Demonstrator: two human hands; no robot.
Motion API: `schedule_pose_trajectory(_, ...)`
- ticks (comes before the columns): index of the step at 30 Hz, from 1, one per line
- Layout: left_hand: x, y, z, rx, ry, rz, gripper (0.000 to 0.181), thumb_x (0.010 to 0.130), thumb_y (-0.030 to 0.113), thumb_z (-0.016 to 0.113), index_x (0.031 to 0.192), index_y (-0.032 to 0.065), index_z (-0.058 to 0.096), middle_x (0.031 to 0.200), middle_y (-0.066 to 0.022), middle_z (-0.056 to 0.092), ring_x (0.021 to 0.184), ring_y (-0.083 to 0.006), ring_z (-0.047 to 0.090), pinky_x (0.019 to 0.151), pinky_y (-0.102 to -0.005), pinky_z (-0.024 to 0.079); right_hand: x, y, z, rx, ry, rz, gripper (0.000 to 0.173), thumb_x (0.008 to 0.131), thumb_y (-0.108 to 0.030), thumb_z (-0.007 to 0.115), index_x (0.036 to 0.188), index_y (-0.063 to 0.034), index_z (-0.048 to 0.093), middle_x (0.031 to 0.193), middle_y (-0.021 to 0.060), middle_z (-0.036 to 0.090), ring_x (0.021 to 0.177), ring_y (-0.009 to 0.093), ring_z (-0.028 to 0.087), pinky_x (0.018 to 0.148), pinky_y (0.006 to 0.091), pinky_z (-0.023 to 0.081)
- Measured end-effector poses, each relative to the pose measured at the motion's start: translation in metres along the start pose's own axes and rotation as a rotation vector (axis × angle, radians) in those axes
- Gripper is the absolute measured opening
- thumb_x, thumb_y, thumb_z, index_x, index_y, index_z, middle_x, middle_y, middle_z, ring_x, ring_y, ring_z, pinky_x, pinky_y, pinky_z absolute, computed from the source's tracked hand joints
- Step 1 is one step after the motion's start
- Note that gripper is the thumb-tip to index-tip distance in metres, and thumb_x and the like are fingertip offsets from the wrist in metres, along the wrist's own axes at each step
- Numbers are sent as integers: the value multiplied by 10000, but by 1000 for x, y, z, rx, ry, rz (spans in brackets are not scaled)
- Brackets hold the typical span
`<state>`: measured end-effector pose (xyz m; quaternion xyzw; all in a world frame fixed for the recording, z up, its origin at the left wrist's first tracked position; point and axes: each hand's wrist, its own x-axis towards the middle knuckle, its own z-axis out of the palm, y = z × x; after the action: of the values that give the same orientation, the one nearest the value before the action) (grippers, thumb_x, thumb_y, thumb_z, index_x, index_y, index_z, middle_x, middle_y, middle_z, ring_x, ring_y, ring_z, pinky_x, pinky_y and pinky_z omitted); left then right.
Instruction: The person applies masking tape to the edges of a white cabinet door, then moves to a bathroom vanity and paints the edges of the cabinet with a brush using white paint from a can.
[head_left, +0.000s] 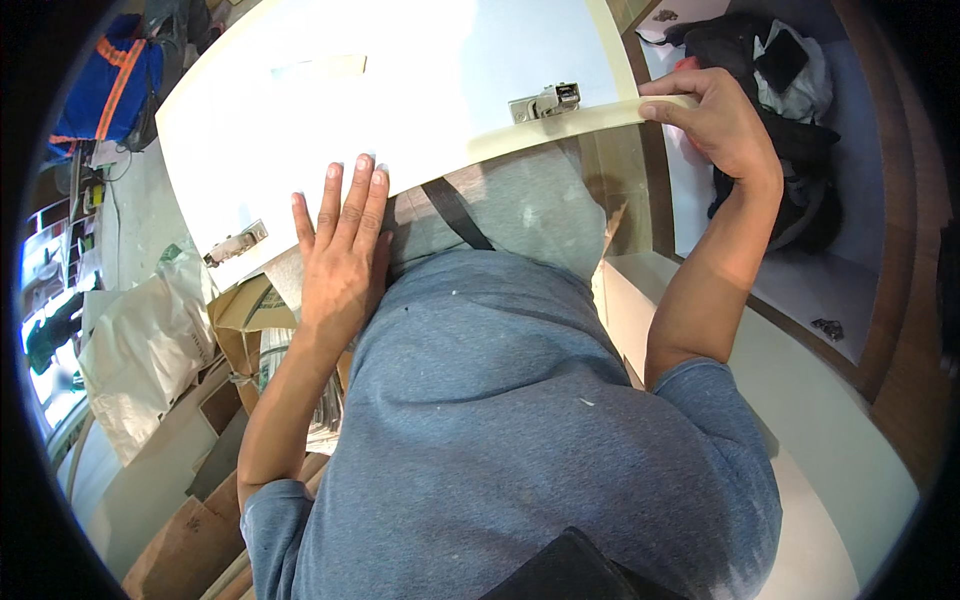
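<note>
A white cabinet door panel (390, 112) lies before me, with cream tape (555, 126) along its near and right edges. Two metal concealed hinges are fixed near its near edge: one hinge (546, 103) at right, another hinge (235, 244) at left. My left hand (341, 232) rests over the near edge, fingers spread on the white face, holding nothing. At the near right corner, my right hand (712, 120) pinches the tape's end between thumb and forefinger. A short pale strip (321, 66) sits on the panel's face.
To the right stands an open cabinet (817, 281) with dark bags or cloth (806, 195) inside and hinge plates on its wall. At left are a white sack (142, 360), a cardboard box (244, 311), wood boards (184, 544) and a blue bag (112, 82) with orange straps.
</note>
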<state>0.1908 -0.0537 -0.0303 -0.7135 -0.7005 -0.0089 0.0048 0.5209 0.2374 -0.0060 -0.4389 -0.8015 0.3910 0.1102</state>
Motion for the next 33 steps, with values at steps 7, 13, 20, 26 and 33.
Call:
schedule_pose_trajectory(7, 0, 0, 0, 10, -7, 1, 868, 944, 122, 708, 1660, 133, 218, 1712, -114, 258, 1600, -307, 176, 1293, -591, 25, -1, -4, 0, 5, 0, 50, 318, 818, -228, 803, 1054, -15, 803, 823, 110, 733, 774, 159, 645, 775, 319, 509)
schedule_pose_trajectory(13, 0, 0, 0, 7, -7, 2, 866, 937, 116, 713, 1656, 118, 229, 1708, -125, 264, 1600, -312, 173, 1293, -590, 19, 0, 0, 0, -6, 4, 8, 326, 816, -236, 806, 1051, -9, 800, 809, 115, 725, 770, 161, 637, 782, 330, 508)
schedule_pose_trajectory(20, 1, 1, -1, 1, -9, -5, 871, 936, 123, 720, 1656, 119, 229, 1707, -122, 267, 1601, -311, 169, 1293, -587, 22, -1, -5, -2, -25, -9, 17, 316, 813, -237, 814, 1033, -11, 799, 790, 105, 710, 761, 160, 632, 768, 332, 502)
schedule_pose_trajectory(26, 0, 1, 0, -6, 0, -10, 890, 927, 109, 727, 1660, 133, 222, 1708, -116, 269, 1602, -308, 169, 1295, -584, 26, -1, -2, 0, -44, 25, 23, 308, 806, -237, 821, 1028, -24, 808, 777, 96, 700, 741, 161, 626, 750, 327, 497)
schedule_pose_trajectory(33, 0, 2, 0, -1, -9, -12, 897, 925, 118, 731, 1660, 134, 216, 1713, -114, 252, 1605, -303, 152, 1296, -584, 22, -3, -8, -2, -75, 22, 66, 322, 797, -241, 832, 1044, -35, 811, 793, 110, 717, 749, 175, 644, 764, 337, 508)
